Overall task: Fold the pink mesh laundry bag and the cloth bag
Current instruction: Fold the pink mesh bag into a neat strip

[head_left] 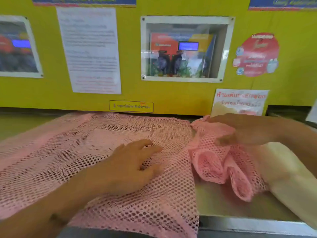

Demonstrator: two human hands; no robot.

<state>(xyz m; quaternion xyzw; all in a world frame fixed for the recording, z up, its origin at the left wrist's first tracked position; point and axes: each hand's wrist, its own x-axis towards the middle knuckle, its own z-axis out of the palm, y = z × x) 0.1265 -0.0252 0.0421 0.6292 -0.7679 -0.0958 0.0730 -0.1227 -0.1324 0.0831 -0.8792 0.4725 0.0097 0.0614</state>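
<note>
The pink mesh bag (96, 152) lay mostly flat on the tabletop (223, 203), not folded yet. The left hand (130, 167) pressed on it, fingers spread. The right hand (243, 129) pinched its bunched end. The cloth bag (288, 182) waited beside it, untouched.

The left hand (127, 166) lies flat, fingers spread (palm down); the right hand (243, 129) reaches leftward, fingers curled.
</note>
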